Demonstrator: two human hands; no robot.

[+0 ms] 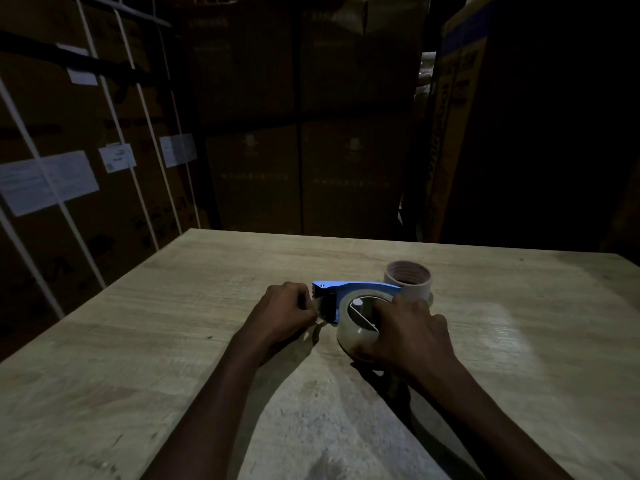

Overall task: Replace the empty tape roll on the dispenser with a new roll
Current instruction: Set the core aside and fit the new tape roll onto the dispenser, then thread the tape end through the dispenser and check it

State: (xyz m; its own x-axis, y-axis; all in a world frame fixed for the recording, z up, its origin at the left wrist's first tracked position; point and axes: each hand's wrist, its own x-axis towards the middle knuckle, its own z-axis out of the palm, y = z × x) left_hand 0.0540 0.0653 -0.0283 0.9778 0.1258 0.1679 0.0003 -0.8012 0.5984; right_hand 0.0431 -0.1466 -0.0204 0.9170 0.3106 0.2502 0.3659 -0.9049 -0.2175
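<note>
Dim storeroom, pale wood-grain tabletop (pixel 138 341) with a matte, streaked finish. Near the middle, lying on its side, a blue plastic tape dispenser (pixel 349 288): flat curved frame, serrated metal blade at the left tip, black roller block just below it. Seated on its hub, a new roll of clear tape (pixel 356 336), glossy and translucent, round, with a white spindle cap and white spokes visible through the centre. Behind it and touching or just beside the dispenser, upright on the table, an empty cardboard core (pixel 408 278), a pinkish-tan cylinder, hollow, dark inside, nothing visible in it.

Left hand (pixel 287 311) clenched at the blade end, fingers curled in against the roller block, apparently pinching something small there; exactly what, cannot tell. Right hand (pixel 408 336) spread over the right side of the tape roll, fingers wrapped around its rim, gripping it.

Beyond the table, stacked brown corrugated cartons (pixel 298 116), some bound with white strapping (pixel 45 188) and bearing white paper labels (pixel 45 183).
</note>
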